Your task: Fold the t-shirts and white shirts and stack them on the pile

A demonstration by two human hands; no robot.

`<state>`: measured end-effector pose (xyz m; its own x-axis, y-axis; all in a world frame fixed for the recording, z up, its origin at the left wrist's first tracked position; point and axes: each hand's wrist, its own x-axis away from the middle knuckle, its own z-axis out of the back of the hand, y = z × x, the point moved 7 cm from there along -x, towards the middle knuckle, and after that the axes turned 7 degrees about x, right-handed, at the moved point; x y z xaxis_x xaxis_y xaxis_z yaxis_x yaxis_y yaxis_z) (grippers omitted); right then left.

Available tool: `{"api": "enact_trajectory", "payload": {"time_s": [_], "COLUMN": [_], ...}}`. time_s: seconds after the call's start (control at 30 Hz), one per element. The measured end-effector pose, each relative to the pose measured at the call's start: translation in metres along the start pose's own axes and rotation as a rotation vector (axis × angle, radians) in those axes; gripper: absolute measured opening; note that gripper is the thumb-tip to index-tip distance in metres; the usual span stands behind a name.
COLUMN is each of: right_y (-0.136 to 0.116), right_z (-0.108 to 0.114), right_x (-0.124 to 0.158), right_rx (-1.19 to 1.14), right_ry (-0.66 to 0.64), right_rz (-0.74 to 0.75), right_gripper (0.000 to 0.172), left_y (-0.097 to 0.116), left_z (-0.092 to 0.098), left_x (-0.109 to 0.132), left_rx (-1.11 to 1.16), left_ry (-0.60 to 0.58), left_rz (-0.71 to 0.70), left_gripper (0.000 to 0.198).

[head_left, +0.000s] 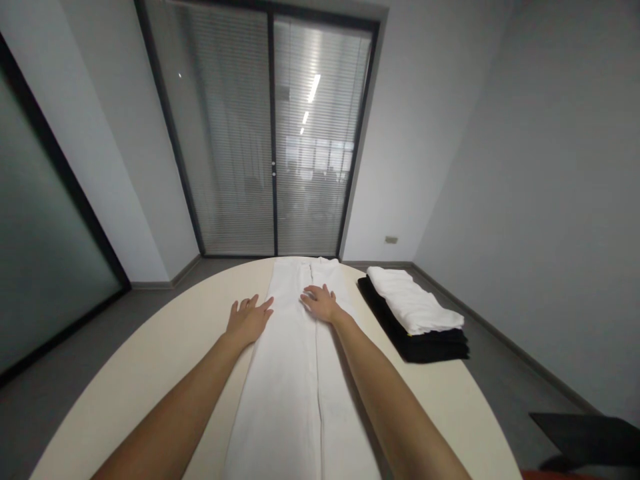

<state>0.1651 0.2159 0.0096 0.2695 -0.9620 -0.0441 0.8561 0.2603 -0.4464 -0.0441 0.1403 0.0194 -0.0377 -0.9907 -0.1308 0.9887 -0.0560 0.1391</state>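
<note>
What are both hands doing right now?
Left hand: open, flat at the edge of the white garment, holding nothing.
Right hand: open, flat on the garment, holding nothing.

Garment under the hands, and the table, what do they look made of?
Garment: white woven cloth, probably cotton, matte; it lies limp with soft creases and a seam down its middle. Table: smooth cream top with faint sheen, perhaps laminate or painted wood; no grain shows.

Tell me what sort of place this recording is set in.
Probably an office meeting room: a large rounded table, glass doors with slatted blinds, and a dark-framed glass partition. The right hand lies flat on white trousers spread along the table, the left hand at their edge; folded garments are stacked nearby.
</note>
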Motion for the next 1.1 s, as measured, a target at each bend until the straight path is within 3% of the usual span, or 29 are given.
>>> {"api": "enact_trajectory", "payload": {"time_s": [0.13,0.27,0.47,0.7,0.87,1.1], "right_y": [-0.002,-0.009,-0.019,-0.001,0.006,0.003], "right_z": [0.003,0.008,0.011,0.027,0.025,0.020], "right_x": [0.000,0.008,0.026,0.060,0.079,0.078], "right_rx": [-0.003,0.003,0.044,0.083,0.067,0.133], "right_ry": [0.043,0.092,0.072,0.114,0.210,0.167], "right_rz": [0.043,0.092,0.201,0.243,0.308,0.395], "right_gripper": [0.043,0.034,0.026,0.034,0.037,0.037], "left_y": [0.007,0.033,0.069,0.069,0.085,0.102], "left_z": [0.005,0.015,0.002,-0.003,0.004,0.015], "left_x": [0.005,0.026,0.065,0.082,0.085,0.096], "left_rx": [0.002,0.057,0.154,0.237,0.308,0.388], "left_ry": [0.067,0.124,-0.015,-0.021,-0.001,-0.018], "left_rz": [0.007,-0.077,-0.192,-0.244,-0.454,-0.713], "left_gripper": [0.046,0.042,0.058,0.053,0.043,0.038]}}
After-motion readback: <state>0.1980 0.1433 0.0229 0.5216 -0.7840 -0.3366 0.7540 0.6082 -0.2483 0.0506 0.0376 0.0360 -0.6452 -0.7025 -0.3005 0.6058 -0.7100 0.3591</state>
